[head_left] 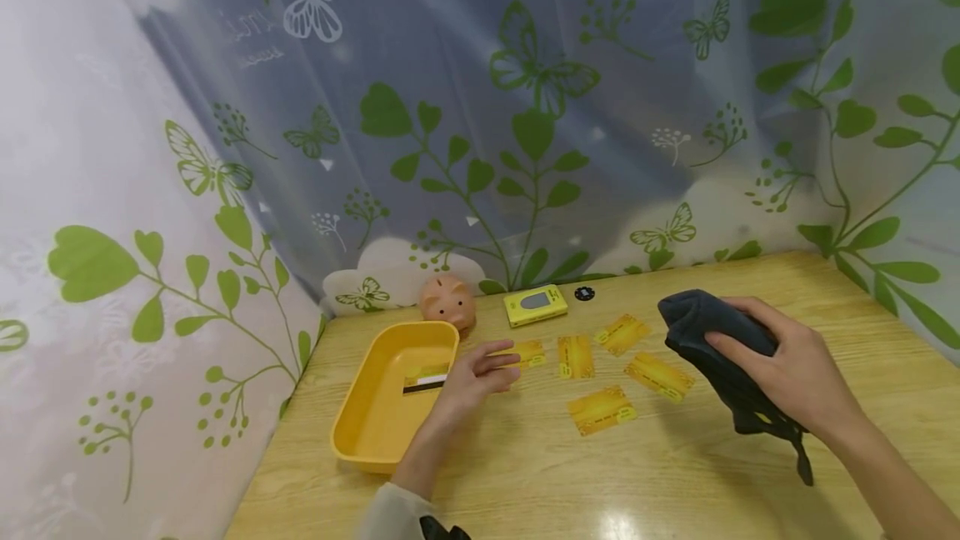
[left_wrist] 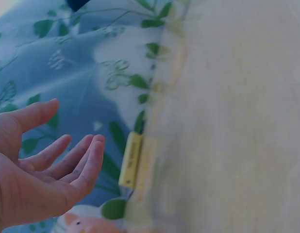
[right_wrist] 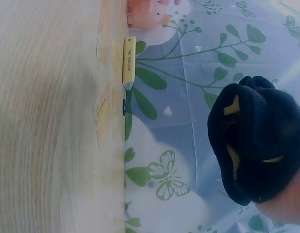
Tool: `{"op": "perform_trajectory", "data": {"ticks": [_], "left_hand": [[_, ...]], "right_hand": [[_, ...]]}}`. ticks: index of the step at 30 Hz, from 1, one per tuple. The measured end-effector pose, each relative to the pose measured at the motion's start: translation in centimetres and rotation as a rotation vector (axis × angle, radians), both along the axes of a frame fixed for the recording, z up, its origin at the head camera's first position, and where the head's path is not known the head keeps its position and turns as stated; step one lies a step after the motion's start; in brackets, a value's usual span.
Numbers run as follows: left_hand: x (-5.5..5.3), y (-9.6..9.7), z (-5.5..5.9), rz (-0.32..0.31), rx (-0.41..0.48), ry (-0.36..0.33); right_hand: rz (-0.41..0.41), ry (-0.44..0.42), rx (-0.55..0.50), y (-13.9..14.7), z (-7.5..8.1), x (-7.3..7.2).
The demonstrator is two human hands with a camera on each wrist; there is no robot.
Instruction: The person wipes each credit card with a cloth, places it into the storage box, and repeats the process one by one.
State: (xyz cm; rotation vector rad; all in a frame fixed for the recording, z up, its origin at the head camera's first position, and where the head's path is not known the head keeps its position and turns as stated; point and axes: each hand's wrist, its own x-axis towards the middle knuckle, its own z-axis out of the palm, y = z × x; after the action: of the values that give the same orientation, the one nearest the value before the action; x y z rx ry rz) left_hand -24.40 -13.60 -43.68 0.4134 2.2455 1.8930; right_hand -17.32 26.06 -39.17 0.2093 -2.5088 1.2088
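My right hand (head_left: 798, 369) grips a soft dark navy cloth pouch (head_left: 712, 344) above the right side of the table, thumb on the near face. In the right wrist view the pouch (right_wrist: 257, 141) shows folds and yellow patches at its end; a thin strip dangles below it in the head view. My left hand (head_left: 476, 377) hovers beside the yellow tray's right side, fingers loosely bent and holding nothing, as the left wrist view also shows of the hand (left_wrist: 53, 174). Several yellow cards lie face up on the table, among them a slanted card (head_left: 602, 411) nearest me.
The yellow tray (head_left: 356, 407) at left has a card with a dark stripe (head_left: 423, 386) inside. Along the back stand a pink piggy bank (head_left: 447, 304), a yellow box (head_left: 536, 305) and a small black disc (head_left: 585, 293). A patterned curtain (head_left: 465, 190) borders the wooden table.
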Motion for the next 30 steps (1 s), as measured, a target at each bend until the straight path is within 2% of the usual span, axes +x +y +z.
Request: {"op": "perform_trajectory", "data": {"ticks": [5,8,11,20,26,30], "left_hand": [[0.4,1.8,-1.5,-0.021,-0.006,-0.064],[0.7,3.0,-1.9,-0.024,-0.017,-0.101],[1.0,4.1,-2.3,-0.035,-0.040,-0.110],[1.0,7.0,-3.2,-0.012,-0.274,-0.005],[0.8,8.4,-3.7,-0.040,-0.374,0.009],[1.0,9.0,-3.6,-0.054,-0.466,0.046]], "right_hand": [[0.013,0.007,-0.023,-0.4,0.3,-0.3],[0.017,0.020,-0.029,-0.7,0.4,-0.5],[0.019,0.025,-0.031,-1.1,0.4,-0.7],[0.042,0.010,-0.052,-1.7,0.2,-1.5],[0.050,0.019,-0.054,-2.1,0.0,-1.9],[0.055,0.019,-0.057,-2.4,-0.1,-2.1]]}}
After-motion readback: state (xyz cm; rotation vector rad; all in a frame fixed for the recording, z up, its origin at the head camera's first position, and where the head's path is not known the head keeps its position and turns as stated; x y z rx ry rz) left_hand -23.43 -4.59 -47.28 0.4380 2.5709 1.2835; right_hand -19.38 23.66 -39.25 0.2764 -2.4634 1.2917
